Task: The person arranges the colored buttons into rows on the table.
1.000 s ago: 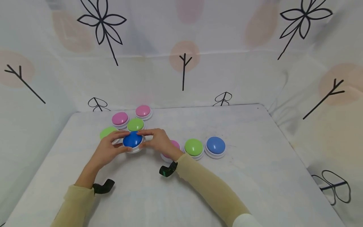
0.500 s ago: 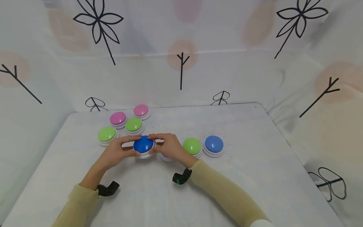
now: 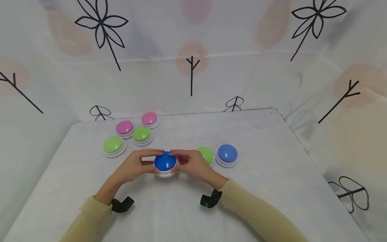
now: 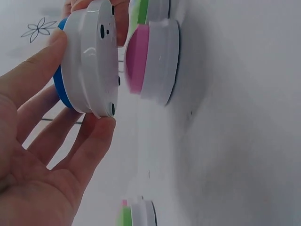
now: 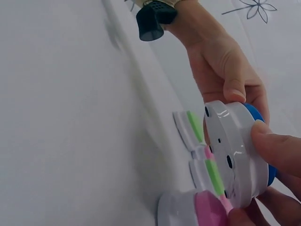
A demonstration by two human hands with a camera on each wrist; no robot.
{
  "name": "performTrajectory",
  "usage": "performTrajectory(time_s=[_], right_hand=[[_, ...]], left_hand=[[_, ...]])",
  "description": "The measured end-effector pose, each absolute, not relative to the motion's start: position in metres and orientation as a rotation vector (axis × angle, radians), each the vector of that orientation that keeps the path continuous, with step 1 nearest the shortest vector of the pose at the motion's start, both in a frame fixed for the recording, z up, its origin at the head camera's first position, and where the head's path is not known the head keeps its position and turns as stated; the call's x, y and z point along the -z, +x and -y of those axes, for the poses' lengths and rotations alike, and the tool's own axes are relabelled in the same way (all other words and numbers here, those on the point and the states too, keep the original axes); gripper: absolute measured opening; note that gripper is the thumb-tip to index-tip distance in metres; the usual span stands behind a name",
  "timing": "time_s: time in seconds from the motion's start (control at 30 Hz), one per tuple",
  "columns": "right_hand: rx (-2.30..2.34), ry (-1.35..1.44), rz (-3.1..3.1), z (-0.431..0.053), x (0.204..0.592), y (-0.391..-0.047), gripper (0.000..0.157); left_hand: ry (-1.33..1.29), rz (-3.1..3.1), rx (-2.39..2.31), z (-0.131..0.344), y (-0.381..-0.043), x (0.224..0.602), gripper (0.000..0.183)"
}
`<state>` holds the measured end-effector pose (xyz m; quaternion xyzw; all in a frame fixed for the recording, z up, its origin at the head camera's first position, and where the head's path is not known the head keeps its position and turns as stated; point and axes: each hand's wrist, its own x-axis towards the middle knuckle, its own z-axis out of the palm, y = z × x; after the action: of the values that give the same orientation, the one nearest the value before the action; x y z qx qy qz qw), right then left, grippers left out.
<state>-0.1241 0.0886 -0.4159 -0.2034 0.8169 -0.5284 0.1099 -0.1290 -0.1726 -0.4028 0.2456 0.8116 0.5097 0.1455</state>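
A round push button with a blue dome and white base (image 3: 165,161) is held up off the table between both hands. My left hand (image 3: 134,166) grips its left side, thumb at the near edge and fingers at the far edge. From the right, my right hand (image 3: 193,164) grips the other side the same way. In the left wrist view the button's white base (image 4: 89,61) shows its underside with dark feet, clear of the table. Close beside it stands a pink button (image 4: 137,59), mostly hidden behind my right hand in the head view.
Right of my hands stand a green button (image 3: 207,154) and a second blue button (image 3: 227,153). At the back left are two green buttons (image 3: 113,144) and two pink buttons (image 3: 125,127). A patterned cloth wall (image 3: 151,84) borders the white table (image 3: 272,195).
Both hands have carried the blue button rightward and toward the near side, away from the back-left group. It now overlaps the front pink button. The other buttons have stayed in place.
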Motion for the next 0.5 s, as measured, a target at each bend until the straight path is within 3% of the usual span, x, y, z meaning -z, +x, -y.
performTrajectory(time_s=[0.5], right_hand=[[1.670,-0.456,-2.341,-0.137,0.422,-0.107,0.041]], left_hand=[[0.834,-2.236,-1.519,0.130,-0.129,0.410,0.052]])
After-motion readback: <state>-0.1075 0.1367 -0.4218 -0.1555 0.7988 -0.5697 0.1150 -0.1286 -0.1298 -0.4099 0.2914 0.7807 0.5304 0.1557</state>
